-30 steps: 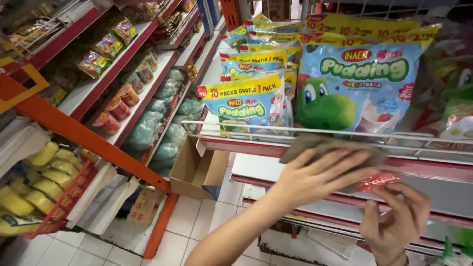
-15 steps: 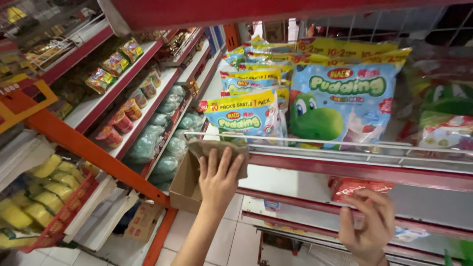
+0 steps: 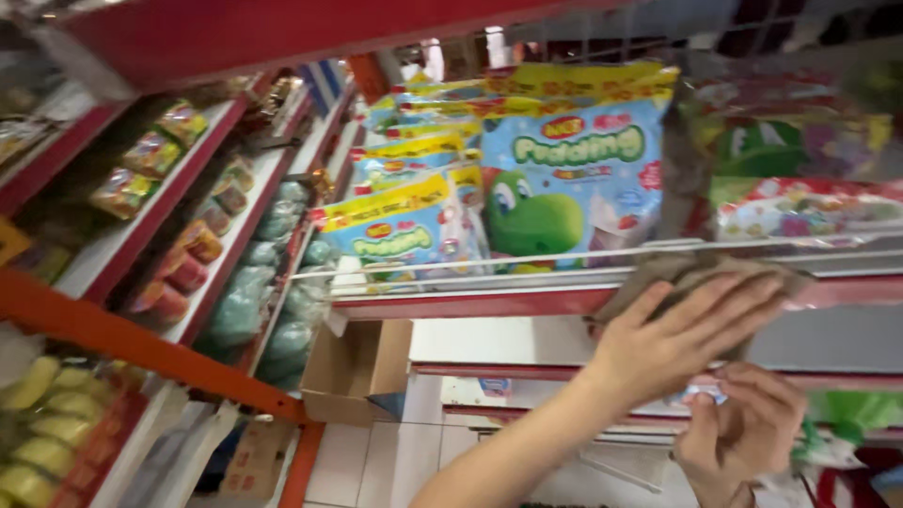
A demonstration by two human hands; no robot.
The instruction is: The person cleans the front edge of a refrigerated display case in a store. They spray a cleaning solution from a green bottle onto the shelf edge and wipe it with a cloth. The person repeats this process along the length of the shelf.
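While our right hand (image 3: 743, 437) is hovering lowest, its grip is closing around a small wrapped item (image 3: 704, 390), partly hidden. Just above, our left hand (image 3: 682, 329) is pressing a grey-brown cloth (image 3: 691, 273) flat, fingers spread, against the red shelf edge (image 3: 451, 303). Behind the wire rail, pudding bags (image 3: 574, 179) are standing upright.

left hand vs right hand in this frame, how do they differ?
The left hand is higher, fingers spread flat, pressing a grey-brown cloth onto the red shelf edge. The right hand is lower, below that shelf, fingers curled around a small packet. Both are bare and close together in front of the same shelving.
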